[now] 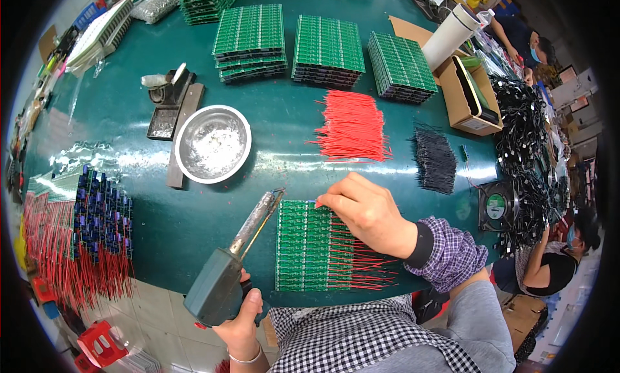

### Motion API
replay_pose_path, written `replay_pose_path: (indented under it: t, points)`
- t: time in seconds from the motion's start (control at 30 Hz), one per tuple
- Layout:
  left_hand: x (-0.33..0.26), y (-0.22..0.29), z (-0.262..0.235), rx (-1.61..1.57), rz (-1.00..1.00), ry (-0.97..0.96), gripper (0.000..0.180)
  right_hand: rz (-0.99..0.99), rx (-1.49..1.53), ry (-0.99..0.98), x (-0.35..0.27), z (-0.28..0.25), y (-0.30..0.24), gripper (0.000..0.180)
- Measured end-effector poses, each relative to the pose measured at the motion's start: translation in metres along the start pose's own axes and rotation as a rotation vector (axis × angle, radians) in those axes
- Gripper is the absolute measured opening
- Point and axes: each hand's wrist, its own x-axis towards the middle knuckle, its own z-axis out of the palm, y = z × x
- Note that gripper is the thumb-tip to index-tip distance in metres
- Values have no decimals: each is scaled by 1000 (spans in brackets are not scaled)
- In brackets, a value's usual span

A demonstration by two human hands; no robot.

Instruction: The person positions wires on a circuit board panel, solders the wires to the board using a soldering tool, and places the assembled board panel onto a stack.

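Note:
My left hand [243,321] is wrapped round the handle of a dark green soldering gun [216,284]. Its tip points up and right, just off the upper left corner of a green circuit board panel [302,250]. Over the panel's top edge, my right hand [369,211] has thumb and finger pinched together, a small bit of red wire [318,204] showing at the fingertips. Rows of red wires [365,268] run from the panel's right part out over the table. My right hand hides the upper ones.
Beyond the panel lie a red wire pile [352,124] and a black wire pile [434,159]. Stacks of green boards [328,47] stand at the back. On the left are a metal bowl [213,144], a soldering stand [171,105] and wired boards [97,224]. Co-workers sit at the right.

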Motion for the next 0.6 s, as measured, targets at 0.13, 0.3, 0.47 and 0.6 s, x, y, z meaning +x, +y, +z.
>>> replay_pose_path:
  t: [0.13, 0.3, 0.47, 0.6]
  points:
    - [-8, -20, -9, 167, 112, 15, 51, 2, 20, 39, -7, 14, -3, 20]
    - [-13, -24, -19, 352, 113, -89, 43, -27, -15, 55, -10, 21, -4, 21]
    - [-14, -26, -21, 421, 101, -139, 40, -47, -10, 55, -8, 20, -4, 22]
    - [-10, -20, -4, 428, 102, -9, 27, -51, -14, 51, -7, 22, -3, 23]
